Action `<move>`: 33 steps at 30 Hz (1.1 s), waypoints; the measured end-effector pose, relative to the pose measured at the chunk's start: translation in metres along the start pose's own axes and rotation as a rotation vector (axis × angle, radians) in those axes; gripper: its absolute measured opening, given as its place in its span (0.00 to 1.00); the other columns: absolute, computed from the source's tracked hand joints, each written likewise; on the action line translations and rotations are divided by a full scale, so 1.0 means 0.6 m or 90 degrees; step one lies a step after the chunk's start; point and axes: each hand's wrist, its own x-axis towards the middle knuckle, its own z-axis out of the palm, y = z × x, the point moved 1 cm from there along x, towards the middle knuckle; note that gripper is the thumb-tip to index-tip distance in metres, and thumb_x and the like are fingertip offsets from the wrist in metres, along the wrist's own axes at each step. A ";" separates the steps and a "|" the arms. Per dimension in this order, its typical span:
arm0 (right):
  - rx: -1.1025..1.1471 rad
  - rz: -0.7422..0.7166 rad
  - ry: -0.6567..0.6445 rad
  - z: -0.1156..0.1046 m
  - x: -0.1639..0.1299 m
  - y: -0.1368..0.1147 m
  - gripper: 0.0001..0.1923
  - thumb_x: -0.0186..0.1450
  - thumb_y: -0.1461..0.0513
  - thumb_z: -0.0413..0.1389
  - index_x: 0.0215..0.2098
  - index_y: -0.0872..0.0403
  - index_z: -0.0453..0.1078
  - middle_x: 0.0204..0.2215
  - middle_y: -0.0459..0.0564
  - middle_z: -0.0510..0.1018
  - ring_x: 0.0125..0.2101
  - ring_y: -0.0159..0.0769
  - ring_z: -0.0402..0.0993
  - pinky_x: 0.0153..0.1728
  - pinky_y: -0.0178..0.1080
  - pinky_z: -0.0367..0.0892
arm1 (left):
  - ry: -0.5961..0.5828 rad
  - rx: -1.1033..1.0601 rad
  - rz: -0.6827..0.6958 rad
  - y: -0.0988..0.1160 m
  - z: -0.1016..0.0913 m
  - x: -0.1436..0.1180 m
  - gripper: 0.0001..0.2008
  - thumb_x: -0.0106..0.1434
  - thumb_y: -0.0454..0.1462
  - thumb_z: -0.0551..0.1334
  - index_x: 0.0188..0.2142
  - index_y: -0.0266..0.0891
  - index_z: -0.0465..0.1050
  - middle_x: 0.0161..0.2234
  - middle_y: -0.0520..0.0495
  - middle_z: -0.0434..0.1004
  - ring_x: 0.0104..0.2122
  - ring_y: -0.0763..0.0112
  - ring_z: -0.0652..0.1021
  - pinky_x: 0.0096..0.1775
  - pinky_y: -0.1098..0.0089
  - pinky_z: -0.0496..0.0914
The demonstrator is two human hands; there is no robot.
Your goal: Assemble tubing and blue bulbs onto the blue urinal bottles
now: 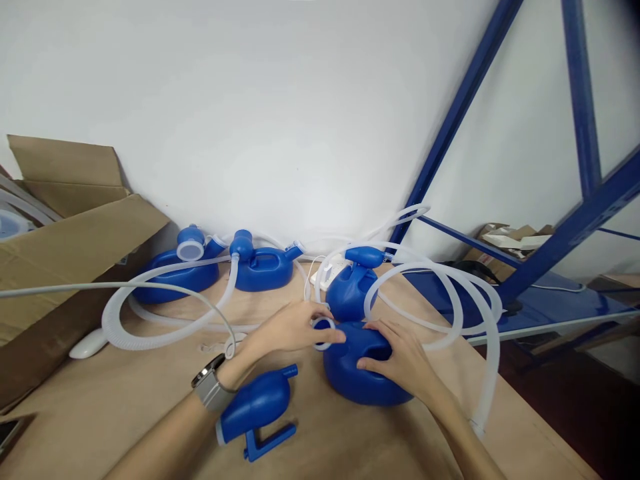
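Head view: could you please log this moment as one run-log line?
left hand: on white cap ring | right hand: grips blue container | blue funnel piece: lying by left wrist

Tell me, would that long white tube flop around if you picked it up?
Probably floppy: the white tube already sags in loose loops across the table. It looks thin and see-through, so likely light. Being fixed to a blue container, it might tug that along.
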 end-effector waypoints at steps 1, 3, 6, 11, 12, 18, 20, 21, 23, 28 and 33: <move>0.008 -0.010 0.000 0.001 0.001 -0.009 0.31 0.55 0.40 0.69 0.47 0.51 0.76 0.43 0.55 0.85 0.42 0.52 0.84 0.42 0.49 0.78 | 0.014 -0.082 -0.025 0.002 0.008 0.007 0.32 0.62 0.63 0.62 0.43 0.36 0.83 0.35 0.45 0.82 0.38 0.59 0.79 0.42 0.65 0.70; 0.020 -0.026 0.001 0.003 0.002 -0.026 0.32 0.54 0.39 0.70 0.46 0.52 0.76 0.42 0.55 0.85 0.41 0.52 0.84 0.41 0.48 0.78 | 0.077 -0.202 -0.077 0.002 0.029 0.021 0.42 0.67 0.67 0.45 0.44 0.34 0.79 0.41 0.39 0.83 0.41 0.57 0.81 0.44 0.62 0.72; 0.024 -0.030 0.008 0.007 0.002 -0.042 0.33 0.53 0.39 0.70 0.46 0.52 0.76 0.41 0.55 0.85 0.40 0.52 0.84 0.40 0.48 0.78 | 0.165 -0.244 -0.105 -0.002 0.060 0.036 0.48 0.67 0.68 0.33 0.44 0.33 0.76 0.42 0.35 0.82 0.41 0.56 0.81 0.45 0.59 0.73; 0.033 -0.013 -0.002 0.010 0.000 -0.040 0.34 0.51 0.39 0.71 0.47 0.51 0.76 0.43 0.55 0.85 0.41 0.53 0.84 0.41 0.49 0.78 | 0.218 -0.261 -0.050 -0.011 0.072 0.028 0.46 0.67 0.67 0.32 0.46 0.38 0.77 0.41 0.39 0.82 0.45 0.56 0.79 0.48 0.58 0.70; 0.036 -0.008 -0.005 0.010 -0.001 -0.039 0.34 0.51 0.39 0.71 0.47 0.51 0.76 0.43 0.54 0.85 0.42 0.53 0.84 0.41 0.49 0.78 | 0.219 -0.264 -0.021 -0.012 0.071 0.025 0.45 0.68 0.66 0.34 0.47 0.39 0.77 0.42 0.40 0.83 0.45 0.56 0.79 0.49 0.58 0.69; 0.064 0.013 -0.015 0.009 0.001 -0.039 0.32 0.52 0.40 0.71 0.47 0.50 0.76 0.43 0.53 0.85 0.42 0.52 0.84 0.41 0.49 0.78 | 0.200 -0.302 0.107 -0.012 0.067 0.013 0.41 0.69 0.65 0.40 0.48 0.38 0.79 0.40 0.40 0.82 0.43 0.56 0.78 0.44 0.61 0.70; 0.064 0.014 -0.015 0.009 0.003 -0.039 0.32 0.53 0.40 0.70 0.46 0.50 0.76 0.43 0.54 0.85 0.41 0.53 0.84 0.41 0.49 0.78 | 0.215 -0.315 0.120 -0.011 0.064 0.012 0.41 0.69 0.64 0.39 0.46 0.37 0.79 0.39 0.39 0.82 0.43 0.56 0.79 0.43 0.62 0.71; 0.062 0.011 -0.014 0.009 0.003 -0.040 0.32 0.53 0.40 0.70 0.46 0.50 0.76 0.43 0.54 0.85 0.42 0.53 0.84 0.41 0.49 0.78 | 0.224 -0.303 0.120 -0.011 0.062 0.011 0.41 0.69 0.62 0.38 0.45 0.36 0.79 0.39 0.38 0.82 0.43 0.56 0.80 0.43 0.62 0.72; 0.054 0.004 -0.009 0.009 0.003 -0.040 0.31 0.54 0.40 0.70 0.46 0.50 0.76 0.43 0.55 0.85 0.42 0.53 0.84 0.41 0.49 0.78 | 0.247 -0.258 0.102 -0.011 0.055 0.007 0.38 0.71 0.58 0.37 0.44 0.36 0.78 0.39 0.37 0.82 0.43 0.57 0.80 0.43 0.62 0.73; 0.017 -0.004 0.014 0.006 0.000 -0.024 0.29 0.58 0.41 0.68 0.48 0.50 0.76 0.43 0.55 0.84 0.42 0.52 0.83 0.42 0.49 0.78 | 0.258 -0.100 0.049 -0.024 0.010 -0.025 0.25 0.72 0.53 0.49 0.41 0.38 0.75 0.40 0.42 0.82 0.41 0.60 0.80 0.42 0.64 0.73; -0.040 -0.030 0.095 -0.004 -0.004 -0.001 0.26 0.63 0.44 0.65 0.52 0.49 0.74 0.44 0.55 0.82 0.44 0.52 0.81 0.43 0.51 0.77 | 0.151 0.158 0.018 -0.058 -0.056 -0.105 0.16 0.71 0.43 0.52 0.32 0.40 0.73 0.29 0.49 0.77 0.31 0.64 0.76 0.38 0.65 0.70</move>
